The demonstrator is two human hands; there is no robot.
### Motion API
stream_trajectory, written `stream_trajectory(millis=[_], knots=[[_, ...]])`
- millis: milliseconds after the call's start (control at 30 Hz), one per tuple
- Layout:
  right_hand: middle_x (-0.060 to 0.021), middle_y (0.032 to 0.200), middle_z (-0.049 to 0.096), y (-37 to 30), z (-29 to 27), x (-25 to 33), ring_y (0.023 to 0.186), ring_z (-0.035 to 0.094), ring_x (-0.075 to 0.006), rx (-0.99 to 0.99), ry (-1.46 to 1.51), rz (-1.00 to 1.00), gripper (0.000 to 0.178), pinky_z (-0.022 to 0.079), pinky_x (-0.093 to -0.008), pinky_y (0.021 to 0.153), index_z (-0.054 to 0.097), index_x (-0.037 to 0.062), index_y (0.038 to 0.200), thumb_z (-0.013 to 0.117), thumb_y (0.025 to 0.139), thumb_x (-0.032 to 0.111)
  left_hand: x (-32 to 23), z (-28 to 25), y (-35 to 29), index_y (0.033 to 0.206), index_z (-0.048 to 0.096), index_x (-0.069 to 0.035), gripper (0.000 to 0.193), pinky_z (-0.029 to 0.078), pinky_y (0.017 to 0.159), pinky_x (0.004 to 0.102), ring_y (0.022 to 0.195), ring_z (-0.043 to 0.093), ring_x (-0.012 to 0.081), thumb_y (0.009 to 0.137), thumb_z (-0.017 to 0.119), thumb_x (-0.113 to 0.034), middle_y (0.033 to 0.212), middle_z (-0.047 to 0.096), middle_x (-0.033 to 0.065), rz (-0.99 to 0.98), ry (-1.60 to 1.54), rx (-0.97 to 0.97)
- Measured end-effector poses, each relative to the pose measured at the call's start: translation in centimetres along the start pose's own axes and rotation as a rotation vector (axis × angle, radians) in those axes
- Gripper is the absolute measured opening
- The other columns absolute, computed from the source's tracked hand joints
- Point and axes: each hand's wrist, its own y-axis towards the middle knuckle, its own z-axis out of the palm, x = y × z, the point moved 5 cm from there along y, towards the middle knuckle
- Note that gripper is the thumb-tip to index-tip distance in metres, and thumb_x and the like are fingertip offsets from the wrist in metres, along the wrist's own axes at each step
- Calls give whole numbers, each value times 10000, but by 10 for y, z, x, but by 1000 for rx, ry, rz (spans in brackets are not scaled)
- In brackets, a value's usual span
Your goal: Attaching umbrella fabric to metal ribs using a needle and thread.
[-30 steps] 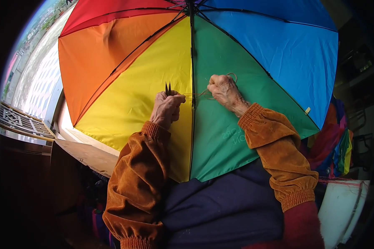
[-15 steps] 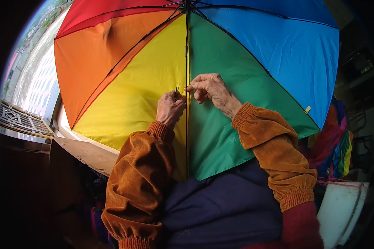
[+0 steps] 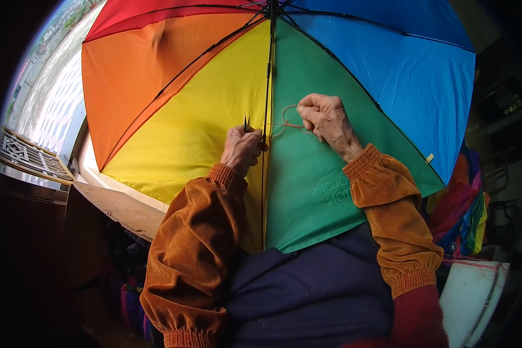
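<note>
An open umbrella [image 3: 209, 110] with rainbow panels spreads in front of me, its inner side and black ribs showing. My left hand [image 3: 242, 149] is closed at the rib [image 3: 265, 191] between the yellow and green panels. Dark pointed blades [image 3: 246, 123], like those of thread snips, stick up out of that fist; their handles are hidden. Over the green panel, my right hand [image 3: 329, 123] pinches a pale orange thread [image 3: 284, 123]. The thread loops loosely and runs across to the rib beside my left fingers. Whether a needle is in the right pinch cannot be seen.
A dark blue cloth [image 3: 313, 290] covers my lap below the canopy. Left stand a brown board [image 3: 122, 209] and a metal railing [image 3: 32, 159]. To the right are colourful folded fabric [image 3: 470, 209] and a white panel [image 3: 475, 296] with red threads on it.
My right hand has moved right and slightly up, away from the rib, and a looped thread now shows between the hands. My left hand stays closed at the rib; the view has shifted slightly.
</note>
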Motion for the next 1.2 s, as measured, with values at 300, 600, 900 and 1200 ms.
stream_trajectory(millis=[300,600,900,1200], knots=[[-184,549,465,-22,52,-14,536,507,-332,312,-682,-148,119,397,-416,514,449,-28,681,517,745,46,1,-1,-1,686,420,-69,229,226,334,197,382,305,41,832,528,-209,573,500,39,-46,-54,9],[-201,546,476,-21,61,-16,531,510,-375,282,-699,-159,123,399,-441,505,422,-25,663,498,740,33,2,-1,0,697,408,-67,221,226,329,201,383,307,39,833,529,-193,614,540,82,-33,-60,0],[-203,534,480,-22,62,-19,532,520,-389,144,-715,-181,95,412,-435,483,414,-21,728,500,741,19,2,3,-1,729,427,-54,226,232,333,193,385,307,38,837,544,-215,617,538,78,-60,-79,17],[-182,529,488,-20,61,-20,544,535,-384,-11,-795,-321,110,424,-431,477,410,-4,744,515,723,22,5,4,-1,753,470,-32,214,252,330,196,385,323,42,834,561,-209,635,560,90,-48,-101,111]])
